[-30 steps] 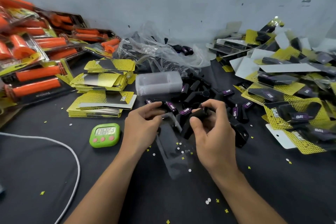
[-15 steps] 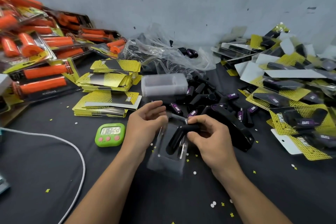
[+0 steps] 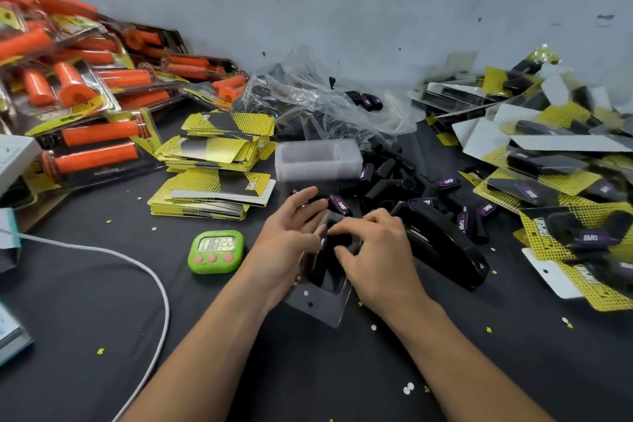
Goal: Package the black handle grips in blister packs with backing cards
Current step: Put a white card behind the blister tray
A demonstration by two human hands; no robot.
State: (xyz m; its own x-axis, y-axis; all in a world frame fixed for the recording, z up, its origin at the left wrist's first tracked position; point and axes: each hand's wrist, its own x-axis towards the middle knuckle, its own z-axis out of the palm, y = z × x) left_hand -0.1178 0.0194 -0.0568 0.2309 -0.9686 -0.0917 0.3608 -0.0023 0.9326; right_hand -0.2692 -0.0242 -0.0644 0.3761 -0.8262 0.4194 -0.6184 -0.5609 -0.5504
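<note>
At the middle of the dark desk (image 3: pixel 85 319), our left hand (image 3: pixel 291 243) holds the clear blister pack (image 3: pixel 325 307) by its left edge, the grip pinching the plastic. Our right hand (image 3: pixel 376 260) closes its grip on the black handle grip (image 3: pixel 323 271), which lies inside the pack. Yellow backing cards (image 3: pixel 212 195) are stacked near, on the left.

Green timer (image 3: pixel 216 251), white cable (image 3: pixel 167 310), packaged orange grips (image 3: pixel 99 132), black stapler (image 3: pixel 442 243)
</note>
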